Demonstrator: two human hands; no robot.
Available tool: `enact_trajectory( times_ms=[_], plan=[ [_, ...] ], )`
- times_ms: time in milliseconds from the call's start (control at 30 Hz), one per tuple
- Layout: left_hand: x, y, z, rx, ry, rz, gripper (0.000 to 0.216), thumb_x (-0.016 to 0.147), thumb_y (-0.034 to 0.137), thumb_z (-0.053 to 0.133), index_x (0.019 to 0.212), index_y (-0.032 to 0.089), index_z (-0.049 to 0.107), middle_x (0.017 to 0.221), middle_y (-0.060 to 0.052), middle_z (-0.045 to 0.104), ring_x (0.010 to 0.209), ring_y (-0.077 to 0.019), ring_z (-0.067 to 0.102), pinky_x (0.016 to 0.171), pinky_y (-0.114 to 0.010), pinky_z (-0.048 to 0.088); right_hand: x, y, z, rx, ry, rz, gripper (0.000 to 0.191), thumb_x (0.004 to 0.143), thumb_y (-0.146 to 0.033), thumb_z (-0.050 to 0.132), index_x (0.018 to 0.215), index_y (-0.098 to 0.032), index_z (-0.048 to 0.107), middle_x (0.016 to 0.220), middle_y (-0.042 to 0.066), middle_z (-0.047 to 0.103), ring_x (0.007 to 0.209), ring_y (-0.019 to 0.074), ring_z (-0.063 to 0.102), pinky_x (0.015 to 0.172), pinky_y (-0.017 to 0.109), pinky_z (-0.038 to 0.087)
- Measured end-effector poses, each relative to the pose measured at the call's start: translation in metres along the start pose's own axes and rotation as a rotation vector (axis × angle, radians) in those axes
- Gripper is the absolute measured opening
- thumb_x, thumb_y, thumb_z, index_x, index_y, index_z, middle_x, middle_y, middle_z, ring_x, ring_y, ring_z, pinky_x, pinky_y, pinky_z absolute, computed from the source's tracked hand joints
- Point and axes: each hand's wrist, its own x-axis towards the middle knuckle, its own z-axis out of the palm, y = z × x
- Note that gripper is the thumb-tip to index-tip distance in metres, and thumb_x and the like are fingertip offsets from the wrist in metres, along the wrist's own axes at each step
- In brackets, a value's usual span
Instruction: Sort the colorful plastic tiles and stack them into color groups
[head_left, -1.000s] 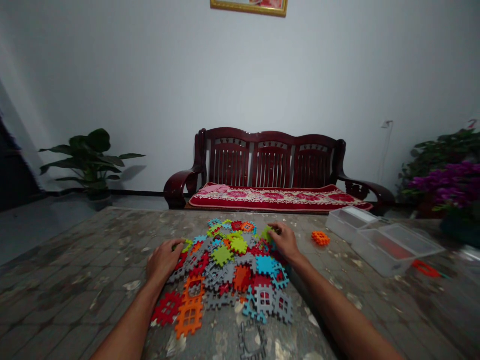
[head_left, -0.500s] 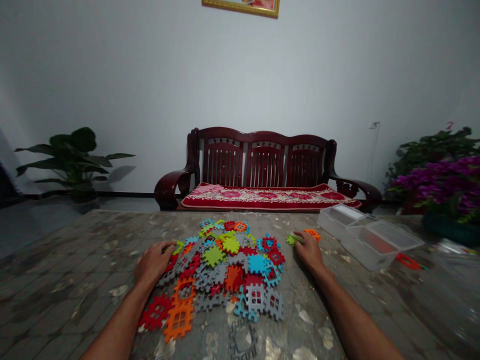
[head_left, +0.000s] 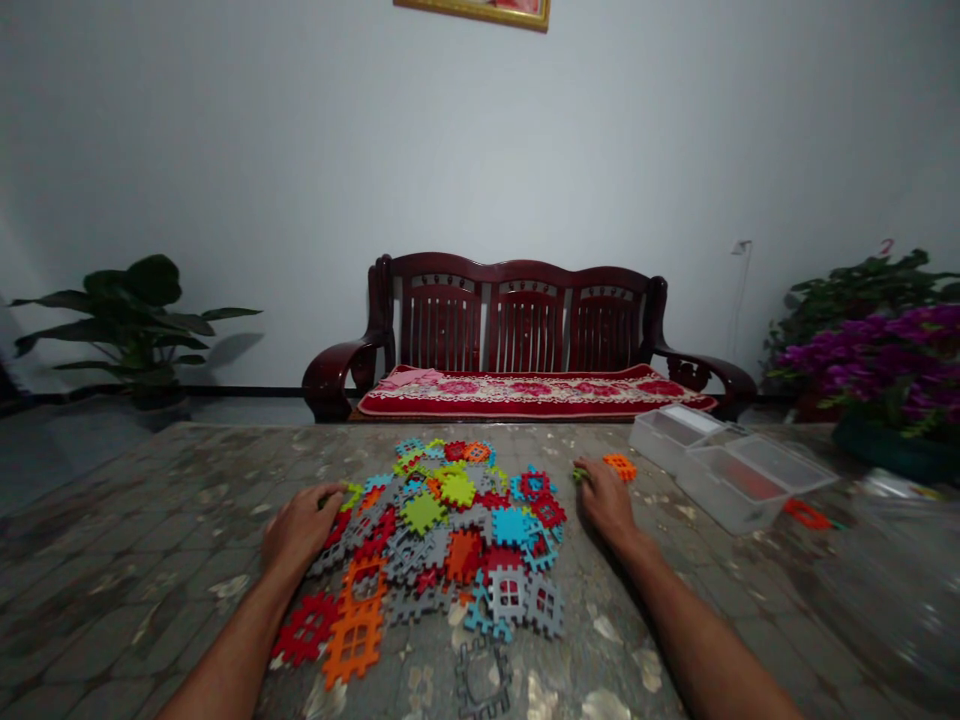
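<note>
A wide heap of toothed plastic building tiles (head_left: pixel 424 512) in red, orange, grey, blue and lime green lies on the table. My left hand (head_left: pixel 300 525) rests at the heap's left edge, fingers curled on a lime-green tile (head_left: pixel 352 494). To the right of the heap, my right hand (head_left: pixel 606 500) lies low over the tabletop, its fingers closed over a small green tile (head_left: pixel 578 473) that is mostly covered. Just beyond that hand is an orange tile (head_left: pixel 621 466). A dark grey tile frame (head_left: pixel 482 675) lies nearest to me.
Clear plastic boxes (head_left: pixel 720 490) stand at the right, with a red-orange piece (head_left: pixel 808 514) beside them. Farther right are a transparent bag (head_left: pixel 900 580) and purple flowers (head_left: pixel 892 365). A wooden bench (head_left: pixel 525 310) stands behind the table (head_left: pixel 172 510), a potted plant (head_left: pixel 150 320) at left.
My right hand has shifted slightly to the left and covers more of the green tile. My left hand stays at the heap's edge. The whole view has moved a little.
</note>
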Motion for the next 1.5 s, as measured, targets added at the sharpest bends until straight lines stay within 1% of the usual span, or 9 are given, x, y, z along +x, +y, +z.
enact_trajectory(
  times_ms=[133,267,667,800,900,1067,1167,1300,1500],
  plan=[
    [0.001,-0.001,0.002,-0.006,0.009,0.010,0.042,0.095,0.038,0.044,0.115,0.027,0.080,0.134,-0.009,0.073,0.119,-0.0313,0.067,0.098,-0.042,0.051,-0.007,-0.028,0.021,0.189,-0.120,-0.004,0.049,0.096,-0.035,0.043,0.137,-0.018,0.064,0.140,0.012,0.066,0.131,0.0266,0.058,0.116,0.046,0.040],
    [0.000,-0.001,0.001,-0.002,-0.001,0.000,0.044,0.096,0.040,0.042,0.118,0.027,0.079,0.135,-0.009,0.072,0.121,-0.0315,0.066,0.097,-0.043,0.051,-0.022,-0.056,0.039,0.173,-0.264,-0.022,0.052,0.099,-0.043,0.040,0.142,-0.019,0.059,0.143,0.013,0.064,0.133,0.0269,0.057,0.116,0.044,0.039],
    [-0.004,0.004,-0.003,0.020,-0.002,-0.002,0.043,0.096,0.040,0.043,0.118,0.029,0.079,0.134,-0.007,0.072,0.120,-0.0296,0.067,0.097,-0.040,0.051,-0.041,-0.075,0.054,0.151,-0.245,-0.029,0.049,0.101,-0.039,0.042,0.146,-0.026,0.058,0.148,0.010,0.060,0.139,0.0282,0.051,0.120,0.047,0.034],
    [-0.004,0.005,-0.005,0.017,-0.020,-0.013,0.044,0.097,0.040,0.042,0.121,0.028,0.078,0.137,-0.008,0.071,0.121,-0.0301,0.067,0.096,-0.040,0.052,-0.040,-0.071,0.046,0.260,-0.338,-0.022,0.053,0.101,-0.041,0.041,0.149,-0.023,0.054,0.158,0.010,0.050,0.148,0.0264,0.041,0.124,0.047,0.029],
    [-0.004,0.005,-0.005,0.006,-0.008,-0.008,0.043,0.096,0.039,0.044,0.119,0.028,0.079,0.134,-0.007,0.072,0.118,-0.0294,0.068,0.095,-0.038,0.053,-0.042,-0.077,0.030,0.276,-0.287,-0.045,0.052,0.100,-0.045,0.045,0.146,-0.023,0.057,0.158,0.011,0.049,0.148,0.0276,0.040,0.123,0.048,0.030],
    [-0.004,0.004,-0.004,0.016,0.001,-0.008,0.043,0.096,0.038,0.044,0.118,0.028,0.079,0.133,-0.007,0.073,0.120,-0.0286,0.067,0.098,-0.038,0.052,-0.046,-0.105,-0.004,0.267,-0.299,-0.254,0.037,0.095,-0.045,0.058,0.123,-0.025,0.071,0.125,0.009,0.070,0.119,0.0264,0.059,0.105,0.041,0.044],
    [-0.003,0.003,-0.003,0.007,0.009,-0.001,0.043,0.096,0.039,0.044,0.117,0.028,0.079,0.133,-0.007,0.073,0.119,-0.0294,0.067,0.097,-0.038,0.052,-0.050,-0.121,-0.016,0.188,-0.365,-0.315,0.048,0.082,-0.044,0.074,0.125,-0.024,0.070,0.118,0.008,0.070,0.112,0.0280,0.060,0.100,0.042,0.045],
    [-0.001,0.001,-0.001,-0.009,0.009,0.002,0.044,0.095,0.040,0.044,0.118,0.026,0.079,0.134,-0.008,0.073,0.118,-0.0304,0.068,0.095,-0.040,0.053,-0.057,-0.127,-0.017,0.109,-0.426,-0.359,0.068,0.072,-0.037,0.081,0.137,-0.025,0.065,0.124,0.009,0.069,0.115,0.0303,0.059,0.103,0.044,0.043],
    [0.001,-0.002,0.001,-0.006,0.001,-0.003,0.045,0.095,0.041,0.044,0.119,0.026,0.079,0.132,-0.009,0.074,0.114,-0.0303,0.069,0.092,-0.040,0.054,-0.056,-0.125,-0.012,0.213,-0.403,-0.274,0.069,0.071,-0.031,0.077,0.138,-0.023,0.064,0.129,0.010,0.070,0.118,0.0299,0.061,0.106,0.045,0.044]
  ],
)
